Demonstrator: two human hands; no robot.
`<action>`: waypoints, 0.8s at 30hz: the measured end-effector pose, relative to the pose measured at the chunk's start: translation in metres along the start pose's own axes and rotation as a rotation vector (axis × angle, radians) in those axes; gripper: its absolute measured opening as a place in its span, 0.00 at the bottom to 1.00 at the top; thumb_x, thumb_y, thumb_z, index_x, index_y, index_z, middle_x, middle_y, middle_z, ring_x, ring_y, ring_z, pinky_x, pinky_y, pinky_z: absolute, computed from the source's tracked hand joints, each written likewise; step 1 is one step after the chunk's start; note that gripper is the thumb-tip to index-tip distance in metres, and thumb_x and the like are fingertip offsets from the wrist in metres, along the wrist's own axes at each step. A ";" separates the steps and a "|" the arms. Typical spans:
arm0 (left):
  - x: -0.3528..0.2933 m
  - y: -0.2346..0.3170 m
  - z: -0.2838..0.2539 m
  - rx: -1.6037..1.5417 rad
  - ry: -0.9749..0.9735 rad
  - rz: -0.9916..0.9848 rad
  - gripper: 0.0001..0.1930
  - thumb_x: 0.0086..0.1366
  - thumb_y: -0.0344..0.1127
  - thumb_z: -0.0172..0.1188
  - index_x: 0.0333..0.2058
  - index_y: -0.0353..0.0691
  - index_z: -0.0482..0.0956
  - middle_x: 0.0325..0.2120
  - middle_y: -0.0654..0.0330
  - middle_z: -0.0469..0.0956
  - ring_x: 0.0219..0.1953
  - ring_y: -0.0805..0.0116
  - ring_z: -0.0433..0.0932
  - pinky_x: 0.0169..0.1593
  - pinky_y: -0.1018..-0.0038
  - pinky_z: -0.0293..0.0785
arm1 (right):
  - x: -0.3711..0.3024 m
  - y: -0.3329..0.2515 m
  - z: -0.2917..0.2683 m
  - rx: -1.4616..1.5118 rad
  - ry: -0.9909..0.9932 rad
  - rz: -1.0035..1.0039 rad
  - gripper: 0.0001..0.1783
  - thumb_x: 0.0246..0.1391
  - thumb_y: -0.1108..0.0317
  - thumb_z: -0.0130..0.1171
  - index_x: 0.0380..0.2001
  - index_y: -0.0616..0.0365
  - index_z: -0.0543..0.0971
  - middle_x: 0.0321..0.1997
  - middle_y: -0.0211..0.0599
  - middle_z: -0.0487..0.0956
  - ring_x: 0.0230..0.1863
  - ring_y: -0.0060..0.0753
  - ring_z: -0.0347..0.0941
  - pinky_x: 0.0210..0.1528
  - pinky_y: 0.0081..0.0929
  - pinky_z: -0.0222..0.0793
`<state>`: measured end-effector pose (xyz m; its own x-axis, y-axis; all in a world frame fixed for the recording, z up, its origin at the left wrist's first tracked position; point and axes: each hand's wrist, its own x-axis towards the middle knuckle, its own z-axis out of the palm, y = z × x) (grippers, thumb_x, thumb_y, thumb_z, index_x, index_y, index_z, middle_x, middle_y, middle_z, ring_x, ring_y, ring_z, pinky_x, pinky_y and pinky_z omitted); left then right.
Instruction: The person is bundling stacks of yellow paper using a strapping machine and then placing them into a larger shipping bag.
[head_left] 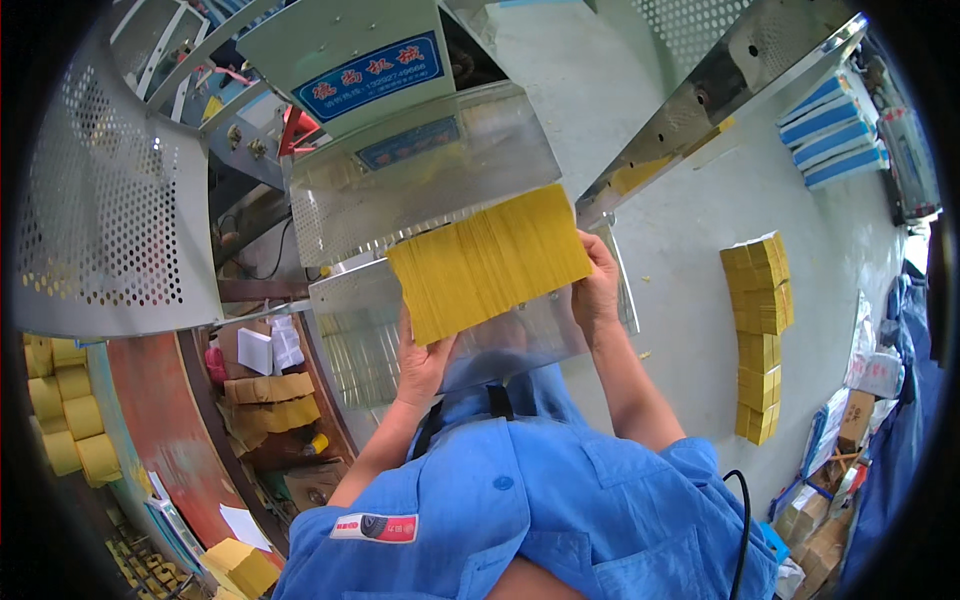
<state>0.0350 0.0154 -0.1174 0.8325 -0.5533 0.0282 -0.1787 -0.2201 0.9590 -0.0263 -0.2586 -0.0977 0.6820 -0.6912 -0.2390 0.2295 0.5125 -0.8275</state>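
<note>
A long stack of yellow paper pieces (490,262), packed tightly on edge, is held between my two hands above a shiny metal tray (350,350). My left hand (424,362) grips its near left end, with the fingers partly hidden beneath the paper. At the right end, my right hand (598,288) presses against the stack, thumb along its side. Just beyond the paper stands a machine with a sloping metal plate (430,180). The stack slants slightly, its right end farther from me.
A perforated metal guard (110,200) stands at the left, and a steel beam (720,100) juts in from the upper right. Yellow paper bundles (760,340) form a row on the floor at right. Below the machine, a shelf (270,400) holds brown paper. Blue-and-white stacks (832,130) lie far right.
</note>
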 end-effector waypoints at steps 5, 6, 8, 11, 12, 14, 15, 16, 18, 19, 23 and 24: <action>0.032 0.010 0.040 -0.351 -0.001 0.034 0.42 0.65 0.19 0.56 0.70 0.52 0.44 0.65 0.60 0.58 0.61 0.69 0.65 0.62 0.70 0.66 | 0.028 -0.004 -0.008 0.093 0.196 -0.102 0.02 0.56 0.74 0.57 0.34 0.59 0.77 0.30 0.27 0.78 0.30 0.19 0.72 0.35 0.17 0.68; 0.036 0.010 0.046 -0.353 -0.006 0.034 0.42 0.65 0.19 0.56 0.70 0.52 0.44 0.65 0.60 0.58 0.61 0.69 0.65 0.62 0.70 0.66 | 0.033 -0.007 -0.009 0.111 0.267 -0.129 0.03 0.56 0.75 0.57 0.35 0.58 0.76 0.28 0.26 0.77 0.28 0.19 0.72 0.33 0.16 0.68; 0.041 0.011 0.054 -0.282 0.019 0.051 0.42 0.65 0.18 0.55 0.71 0.53 0.43 0.64 0.60 0.58 0.62 0.67 0.65 0.62 0.69 0.66 | 0.040 -0.003 -0.027 0.087 0.277 -0.134 0.04 0.56 0.75 0.56 0.35 0.59 0.76 0.30 0.27 0.77 0.31 0.20 0.72 0.35 0.17 0.68; 0.038 0.005 0.051 -0.268 0.013 0.044 0.42 0.65 0.20 0.56 0.70 0.52 0.43 0.65 0.60 0.57 0.62 0.67 0.65 0.62 0.68 0.67 | 0.028 -0.014 -0.023 -0.085 0.321 -0.202 0.04 0.55 0.77 0.55 0.35 0.60 0.75 0.32 0.29 0.75 0.34 0.20 0.70 0.38 0.20 0.67; 0.038 0.002 0.046 -0.268 0.017 0.041 0.42 0.65 0.20 0.56 0.70 0.52 0.43 0.65 0.60 0.57 0.62 0.67 0.65 0.62 0.68 0.67 | 0.018 -0.025 -0.014 -0.232 0.354 -0.277 0.05 0.54 0.77 0.53 0.35 0.60 0.74 0.33 0.29 0.73 0.35 0.19 0.67 0.40 0.21 0.66; 0.042 -0.007 0.032 0.253 0.024 0.186 0.39 0.64 0.23 0.59 0.68 0.47 0.47 0.63 0.59 0.59 0.61 0.66 0.66 0.61 0.69 0.68 | -0.013 -0.046 0.005 -0.453 0.268 -0.504 0.06 0.55 0.77 0.53 0.37 0.62 0.75 0.37 0.34 0.74 0.39 0.23 0.69 0.44 0.24 0.67; 0.044 -0.006 0.035 0.248 0.031 0.183 0.39 0.64 0.23 0.59 0.68 0.47 0.47 0.63 0.59 0.59 0.61 0.66 0.66 0.61 0.69 0.68 | -0.024 -0.065 0.014 -0.678 0.196 -0.744 0.08 0.56 0.76 0.52 0.39 0.63 0.75 0.41 0.38 0.75 0.44 0.28 0.71 0.49 0.27 0.68; 0.042 -0.001 0.035 -0.003 0.047 0.084 0.34 0.64 0.25 0.61 0.65 0.42 0.55 0.62 0.59 0.60 0.60 0.65 0.68 0.60 0.69 0.69 | -0.031 -0.085 0.031 -0.677 0.186 -0.738 0.08 0.56 0.76 0.52 0.39 0.63 0.75 0.41 0.38 0.75 0.44 0.28 0.71 0.49 0.27 0.68; 0.036 0.007 0.036 -0.254 0.059 -0.019 0.29 0.63 0.27 0.63 0.61 0.38 0.62 0.60 0.58 0.61 0.59 0.64 0.69 0.60 0.69 0.69 | -0.042 -0.117 0.065 -1.004 -0.227 -0.984 0.17 0.57 0.71 0.53 0.49 0.63 0.74 0.53 0.46 0.74 0.57 0.42 0.70 0.61 0.37 0.63; 0.039 0.010 0.036 -0.234 0.076 -0.023 0.26 0.63 0.28 0.63 0.58 0.36 0.64 0.58 0.57 0.63 0.57 0.63 0.70 0.59 0.68 0.69 | -0.034 -0.121 0.072 -1.005 -0.223 -0.987 0.17 0.57 0.71 0.53 0.49 0.63 0.74 0.53 0.46 0.74 0.57 0.42 0.70 0.61 0.37 0.63; 0.042 0.002 0.039 -0.048 -0.023 0.036 0.23 0.64 0.30 0.61 0.56 0.34 0.65 0.54 0.53 0.67 0.55 0.60 0.72 0.58 0.67 0.69 | 0.015 -0.102 0.069 -1.540 -0.472 -0.943 0.30 0.58 0.58 0.55 0.60 0.61 0.68 0.67 0.46 0.65 0.70 0.50 0.55 0.70 0.46 0.49; 0.041 0.003 0.040 -0.043 -0.013 0.037 0.23 0.64 0.30 0.61 0.56 0.34 0.65 0.54 0.53 0.67 0.55 0.60 0.72 0.58 0.67 0.69 | 0.023 -0.094 0.068 -1.743 -0.549 -0.867 0.33 0.57 0.53 0.55 0.61 0.61 0.67 0.68 0.45 0.63 0.71 0.49 0.53 0.71 0.47 0.47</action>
<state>0.0481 -0.0403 -0.1251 0.8188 -0.5709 0.0600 -0.1858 -0.1646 0.9687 0.0148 -0.2882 0.0095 0.9565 -0.0659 0.2842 -0.0057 -0.9782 -0.2075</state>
